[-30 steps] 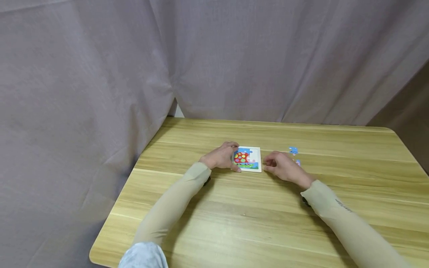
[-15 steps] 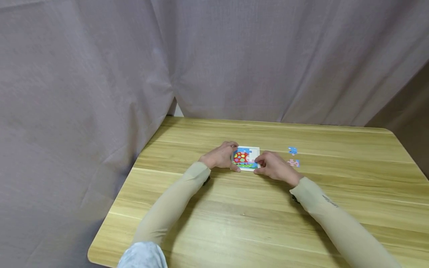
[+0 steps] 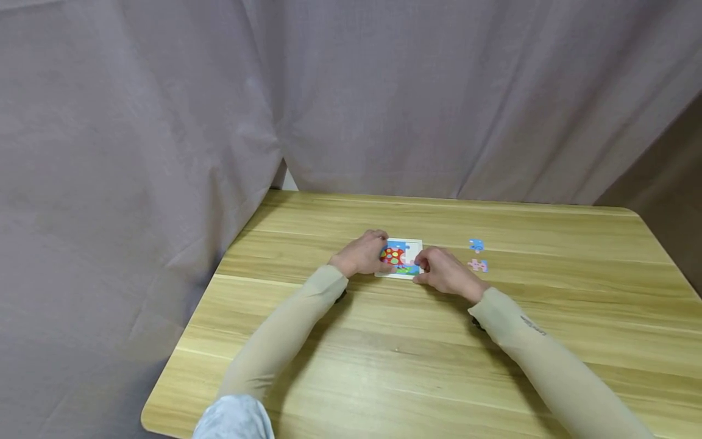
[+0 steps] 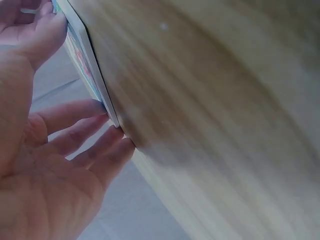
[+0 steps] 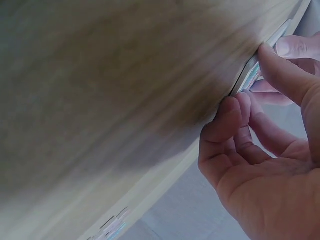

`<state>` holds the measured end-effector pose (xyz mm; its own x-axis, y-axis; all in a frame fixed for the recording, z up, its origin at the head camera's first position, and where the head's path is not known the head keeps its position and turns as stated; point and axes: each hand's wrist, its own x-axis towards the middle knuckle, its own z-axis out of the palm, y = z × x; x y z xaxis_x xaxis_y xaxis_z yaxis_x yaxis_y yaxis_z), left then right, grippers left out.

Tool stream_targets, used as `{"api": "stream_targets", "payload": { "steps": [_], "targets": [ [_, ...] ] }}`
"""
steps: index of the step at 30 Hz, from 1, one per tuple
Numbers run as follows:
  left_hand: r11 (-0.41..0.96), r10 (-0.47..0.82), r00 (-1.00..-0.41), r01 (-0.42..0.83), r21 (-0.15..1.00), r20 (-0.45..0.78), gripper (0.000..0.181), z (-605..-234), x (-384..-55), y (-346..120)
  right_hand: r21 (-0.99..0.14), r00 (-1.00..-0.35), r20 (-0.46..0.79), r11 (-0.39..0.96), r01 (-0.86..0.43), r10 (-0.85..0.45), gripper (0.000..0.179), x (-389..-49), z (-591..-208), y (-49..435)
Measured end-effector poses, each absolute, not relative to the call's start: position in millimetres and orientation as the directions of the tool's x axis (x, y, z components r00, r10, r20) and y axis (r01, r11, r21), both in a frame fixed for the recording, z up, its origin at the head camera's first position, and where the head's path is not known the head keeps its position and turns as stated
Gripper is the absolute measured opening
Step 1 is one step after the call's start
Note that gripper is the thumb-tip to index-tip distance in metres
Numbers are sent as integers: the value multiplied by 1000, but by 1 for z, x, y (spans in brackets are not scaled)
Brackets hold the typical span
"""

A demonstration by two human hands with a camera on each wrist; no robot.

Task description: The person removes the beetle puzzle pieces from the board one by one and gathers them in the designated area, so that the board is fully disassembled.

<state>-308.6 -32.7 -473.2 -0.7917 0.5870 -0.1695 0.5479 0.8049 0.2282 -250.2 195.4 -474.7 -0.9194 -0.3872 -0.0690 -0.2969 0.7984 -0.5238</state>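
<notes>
Your right hand [image 3: 446, 271] slid from beside ladybug jigsaw tray [image 3: 414, 250] onto its right end, mid-frame; bent fingers grip there, probably seating piece. Left hand [image 3: 359, 255], half-curled, grips left end, likely bracing.

We are facing grey curtains [image 3: 378, 103] hanging behind a wood-grained bench [image 3: 340, 360], which is gleaming softly near us.

Curtained-off indoor space, grey drapes [image 3: 378, 91], wood-grained table [image 3: 395, 378]
</notes>
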Motion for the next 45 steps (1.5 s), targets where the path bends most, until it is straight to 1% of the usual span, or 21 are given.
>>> {"api": "stream_targets", "payload": {
  "steps": [7,16,26,35,41,45],
  "targets": [
    [807,584,-797,550,216,-153,66,-471,-307,-31,-547,-919,-102,793,-267,-380,33,-250,-474,195],
    [808,581,-797,541,233,-166,72,-469,-308,-31,-557,-934,-100,797,-234,-344,33,-249,-473,194],
    [808,583,-794,547,219,-171,72,-470,-308,-31,-572,-935,-58,779,-257,-351,22,-248,-472,194],
    [807,585,-791,549,217,-179,75,-472,-308,-32,-540,-932,-17,788,-295,-361,22,-249,-476,193],
    [803,591,-789,556,214,-170,81,-473,-308,-33,-522,-932,-4,796,-307,-362,23,-249,-478,195],
    [801,592,-789,556,221,-163,85,-474,-307,-34,-533,-934,-1,790,-303,-358,23,-247,-478,198]
  ]
}}
